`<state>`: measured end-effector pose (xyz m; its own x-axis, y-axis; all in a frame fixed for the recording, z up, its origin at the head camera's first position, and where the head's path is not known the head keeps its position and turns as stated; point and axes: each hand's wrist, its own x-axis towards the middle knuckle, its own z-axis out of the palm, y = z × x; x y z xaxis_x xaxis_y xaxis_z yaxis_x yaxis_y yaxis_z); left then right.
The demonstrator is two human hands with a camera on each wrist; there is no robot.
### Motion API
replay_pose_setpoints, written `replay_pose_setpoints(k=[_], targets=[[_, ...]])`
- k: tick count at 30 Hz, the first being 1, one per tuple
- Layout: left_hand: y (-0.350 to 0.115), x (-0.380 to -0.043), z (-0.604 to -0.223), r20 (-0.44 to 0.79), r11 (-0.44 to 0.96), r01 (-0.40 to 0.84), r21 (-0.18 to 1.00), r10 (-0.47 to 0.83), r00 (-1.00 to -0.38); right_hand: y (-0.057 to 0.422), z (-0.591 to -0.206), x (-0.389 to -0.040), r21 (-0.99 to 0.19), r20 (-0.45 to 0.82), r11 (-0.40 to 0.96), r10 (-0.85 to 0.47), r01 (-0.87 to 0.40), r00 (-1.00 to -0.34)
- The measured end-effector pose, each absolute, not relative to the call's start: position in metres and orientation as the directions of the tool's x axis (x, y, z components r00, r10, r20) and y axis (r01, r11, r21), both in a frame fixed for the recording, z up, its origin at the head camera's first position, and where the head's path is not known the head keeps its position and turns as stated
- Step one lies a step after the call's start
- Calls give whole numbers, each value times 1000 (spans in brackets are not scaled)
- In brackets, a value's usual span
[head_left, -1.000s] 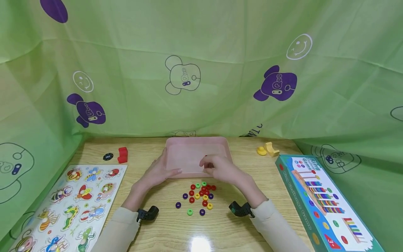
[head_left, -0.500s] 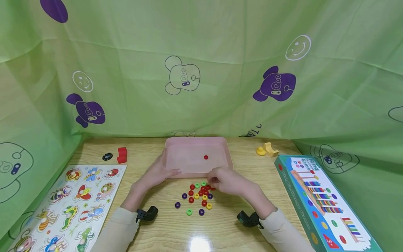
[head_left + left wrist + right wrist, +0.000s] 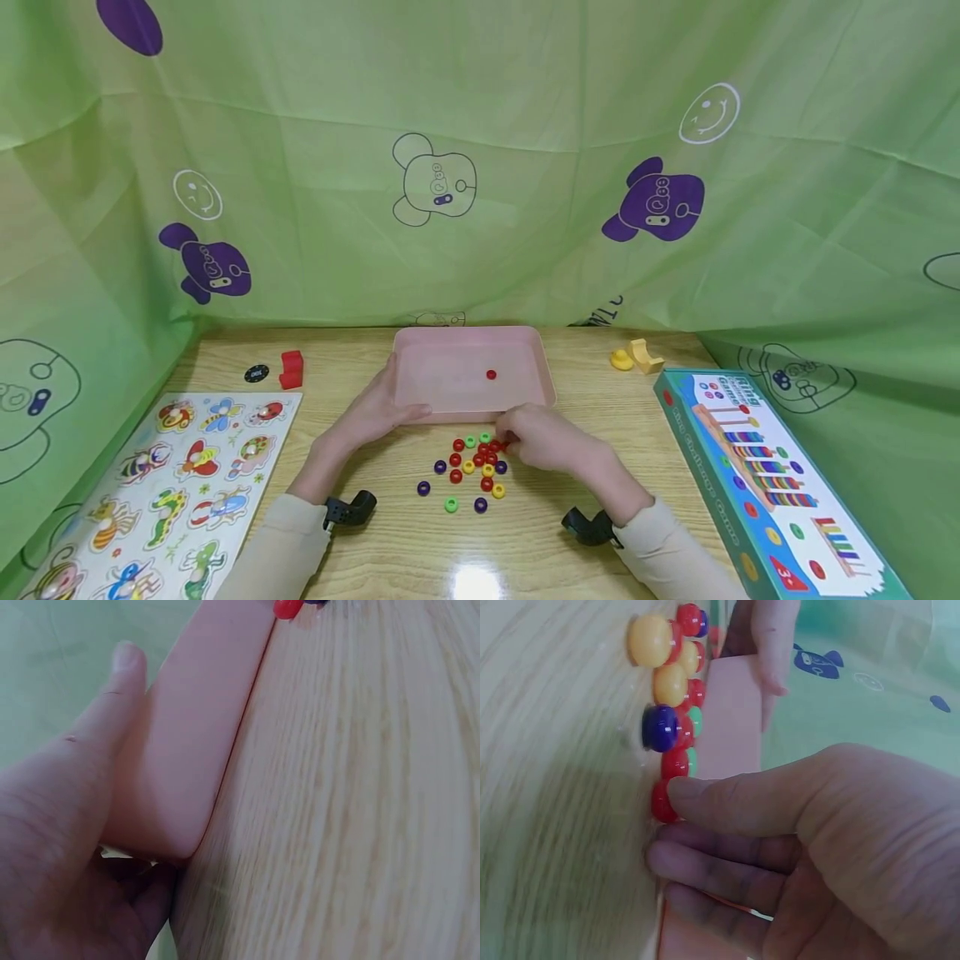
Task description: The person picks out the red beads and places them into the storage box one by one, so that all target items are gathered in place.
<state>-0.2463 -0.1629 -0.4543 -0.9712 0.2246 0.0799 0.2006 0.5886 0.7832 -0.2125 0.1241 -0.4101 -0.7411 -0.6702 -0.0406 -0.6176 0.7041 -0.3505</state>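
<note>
Out to the left of the left hand (image 3: 378, 410), a picture board (image 3: 180, 475) is lying on the table (image 3: 390, 550), with a black chip (image 3: 257, 373) and a red block (image 3: 292, 370) sitting beyond it. The left hand is gripping the near left corner of the pink tray (image 3: 446, 367), its thumb lying along the near wall. Inside, to that hand's right, one red bead (image 3: 491, 374) is resting. Between the hands, just on the tray's near side, loose beads (image 3: 456, 459) in red, green, yellow and purple are lying on the table. At their right edge, the right hand (image 3: 546, 437) is pinching another bead (image 3: 664, 801), a red one, low by the tabletop. With one inside and many outside, the work is seemingly only beginning. Beyond the right hand, a yellow duck (image 3: 622, 360) and a yellow block (image 3: 646, 357) are sitting; farther right, a game box (image 3: 776, 492) is lying.
</note>
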Motion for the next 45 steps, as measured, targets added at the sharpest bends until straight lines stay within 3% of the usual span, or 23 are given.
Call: replay_pose_setpoints(k=[10,22,35,45], targets=[[-161,-247,-454,117,564,229,793,228,-967,119,-411,-209,-308,-46,720,-664,-622,-746],[-160,-246,-455,66,595,181,783,209,-976,117,-409,-205,-276,-51,728,-663,-627,-747],[-161,-248,-455,65,579,177,796,208,-976,119,-383,-209,-313,56,717,-641,-623,-766],[-161,-246,-455,71,579,188,793,218,-973,114,-388,-239,-356,139,738,-565,-573,-813]])
